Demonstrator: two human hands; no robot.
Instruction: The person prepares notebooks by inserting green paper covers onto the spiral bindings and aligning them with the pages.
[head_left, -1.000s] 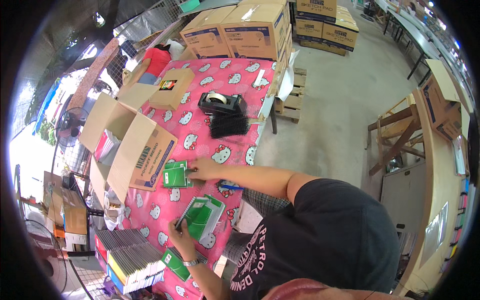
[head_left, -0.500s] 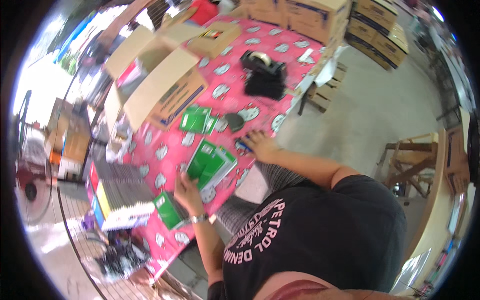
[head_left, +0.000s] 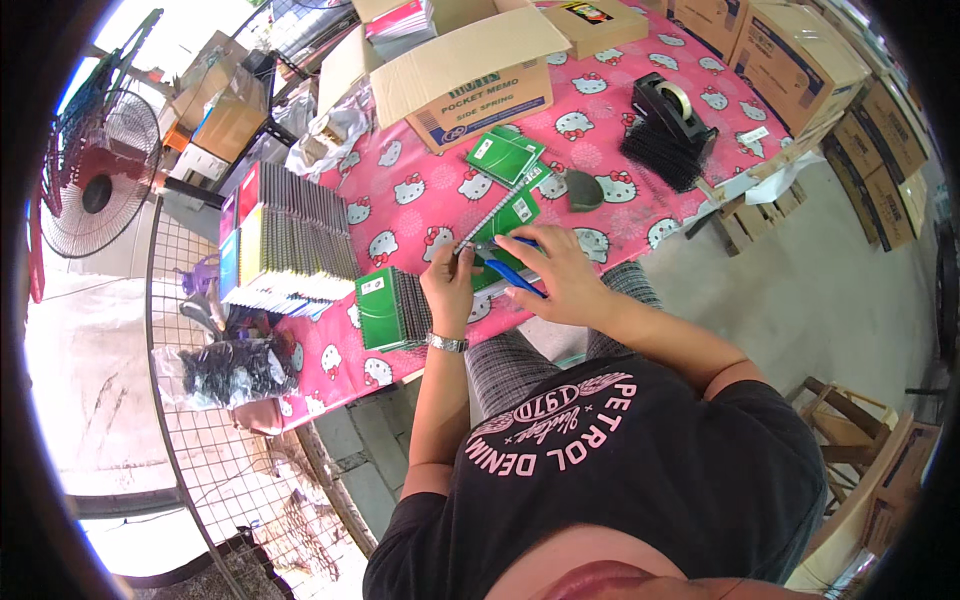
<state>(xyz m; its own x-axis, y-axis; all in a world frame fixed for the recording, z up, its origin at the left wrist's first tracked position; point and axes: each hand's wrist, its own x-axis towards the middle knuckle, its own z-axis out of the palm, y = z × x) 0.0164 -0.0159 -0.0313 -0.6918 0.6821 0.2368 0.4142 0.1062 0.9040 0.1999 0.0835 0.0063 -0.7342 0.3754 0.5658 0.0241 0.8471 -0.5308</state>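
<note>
My right hand (head_left: pixel 575 275) is closed around blue-handled cutting pliers (head_left: pixel 517 276). The jaws sit at the near end of the coil on a green spiral notebook (head_left: pixel 518 212). My left hand (head_left: pixel 447 293) pinches that notebook's coil edge beside the jaws; its fingertips partly hide the spot. Part of the notebook lies hidden under my hands. To the left of my left hand stands a short stack of green spiral notebooks (head_left: pixel 380 310). More green notebooks (head_left: pixel 503 157) lie farther off, in front of an open carton.
An open cardboard box (head_left: pixel 490 112) stands at the back. Left is a tall stack of multicoloured spiral notebooks (head_left: pixel 270 245). A dark rounded object (head_left: pixel 583 190), a tape dispenser (head_left: pixel 675 112) and black coils (head_left: pixel 660 158) lie right. A fan (head_left: pixel 97 190) stands far left.
My right hand has come in from the table's right edge with the pliers, to the notebook's coil. My left hand now pinches the coil edge. The view has shifted and turned.
</note>
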